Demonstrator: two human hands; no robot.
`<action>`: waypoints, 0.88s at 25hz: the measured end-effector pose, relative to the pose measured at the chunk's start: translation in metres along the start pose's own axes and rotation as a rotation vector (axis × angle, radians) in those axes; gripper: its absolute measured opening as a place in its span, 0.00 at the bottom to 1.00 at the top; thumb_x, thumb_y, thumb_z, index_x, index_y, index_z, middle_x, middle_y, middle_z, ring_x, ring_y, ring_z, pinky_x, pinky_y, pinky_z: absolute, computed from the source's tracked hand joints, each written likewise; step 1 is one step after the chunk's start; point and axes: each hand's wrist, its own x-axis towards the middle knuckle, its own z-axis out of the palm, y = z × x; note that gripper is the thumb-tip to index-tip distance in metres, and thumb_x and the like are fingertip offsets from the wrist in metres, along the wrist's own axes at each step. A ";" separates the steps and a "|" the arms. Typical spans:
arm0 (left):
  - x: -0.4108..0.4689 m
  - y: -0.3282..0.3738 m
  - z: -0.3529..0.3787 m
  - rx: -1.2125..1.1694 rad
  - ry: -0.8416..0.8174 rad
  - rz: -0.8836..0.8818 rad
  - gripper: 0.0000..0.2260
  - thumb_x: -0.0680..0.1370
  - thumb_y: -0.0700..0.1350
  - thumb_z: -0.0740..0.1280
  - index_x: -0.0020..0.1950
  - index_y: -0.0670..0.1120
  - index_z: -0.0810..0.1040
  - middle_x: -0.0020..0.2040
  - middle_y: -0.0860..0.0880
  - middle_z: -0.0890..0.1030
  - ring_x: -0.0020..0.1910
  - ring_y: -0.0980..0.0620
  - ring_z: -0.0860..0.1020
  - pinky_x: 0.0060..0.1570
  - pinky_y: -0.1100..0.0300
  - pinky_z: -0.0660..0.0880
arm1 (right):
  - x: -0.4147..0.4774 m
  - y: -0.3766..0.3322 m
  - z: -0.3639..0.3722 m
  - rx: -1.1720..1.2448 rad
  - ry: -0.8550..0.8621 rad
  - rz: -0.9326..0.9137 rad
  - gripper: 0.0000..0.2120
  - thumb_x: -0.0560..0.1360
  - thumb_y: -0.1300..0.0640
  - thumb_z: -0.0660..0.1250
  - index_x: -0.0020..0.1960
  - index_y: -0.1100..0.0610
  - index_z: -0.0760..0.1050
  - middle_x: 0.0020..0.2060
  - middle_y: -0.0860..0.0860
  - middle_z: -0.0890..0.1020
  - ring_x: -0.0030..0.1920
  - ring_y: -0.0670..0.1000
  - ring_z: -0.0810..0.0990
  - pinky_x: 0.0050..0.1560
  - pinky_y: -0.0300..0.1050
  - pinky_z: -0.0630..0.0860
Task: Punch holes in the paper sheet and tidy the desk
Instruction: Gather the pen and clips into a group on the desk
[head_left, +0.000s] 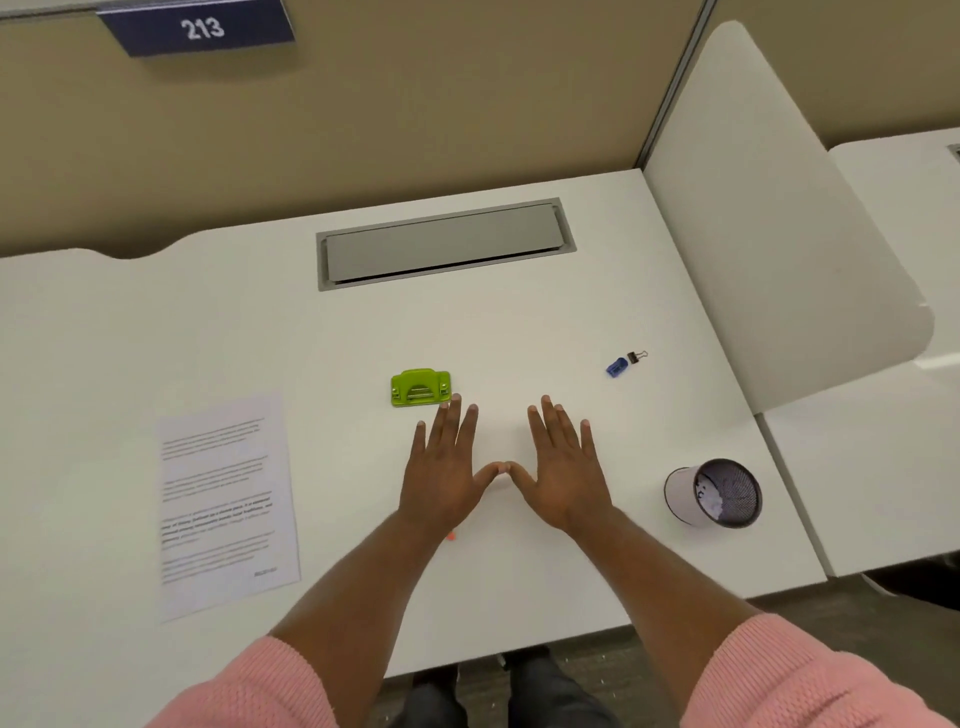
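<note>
**Risks before the first punch**

Left hand (441, 483) and right hand (563, 480): flat mid-worktop, fingers spread, holding nothing. Paper sheet (226, 506) sits toward left edge, hole punch (420, 387) just beyond left fingertips. Likely failures: skewed sheet, off-margin holes; tipped mesh cup (714, 493) rolling off right edge.
</note>
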 end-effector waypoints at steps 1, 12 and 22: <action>-0.011 -0.012 0.001 0.001 -0.007 -0.022 0.41 0.77 0.73 0.48 0.81 0.47 0.53 0.82 0.45 0.52 0.81 0.47 0.51 0.77 0.43 0.54 | -0.003 -0.012 0.006 0.005 -0.010 -0.014 0.41 0.79 0.30 0.47 0.82 0.55 0.49 0.82 0.54 0.48 0.82 0.53 0.47 0.80 0.61 0.45; -0.066 -0.093 0.020 0.012 -0.120 -0.191 0.27 0.76 0.64 0.63 0.67 0.46 0.71 0.60 0.47 0.77 0.58 0.45 0.77 0.55 0.50 0.69 | -0.011 -0.097 0.051 0.012 -0.146 -0.066 0.28 0.80 0.44 0.61 0.76 0.54 0.66 0.77 0.53 0.67 0.78 0.54 0.63 0.79 0.57 0.52; -0.044 -0.077 0.018 0.000 -0.238 -0.220 0.14 0.76 0.59 0.61 0.44 0.49 0.69 0.43 0.50 0.82 0.42 0.46 0.80 0.43 0.53 0.62 | 0.005 -0.114 0.047 0.041 -0.190 0.053 0.16 0.75 0.60 0.62 0.62 0.57 0.74 0.55 0.53 0.78 0.53 0.55 0.78 0.53 0.48 0.73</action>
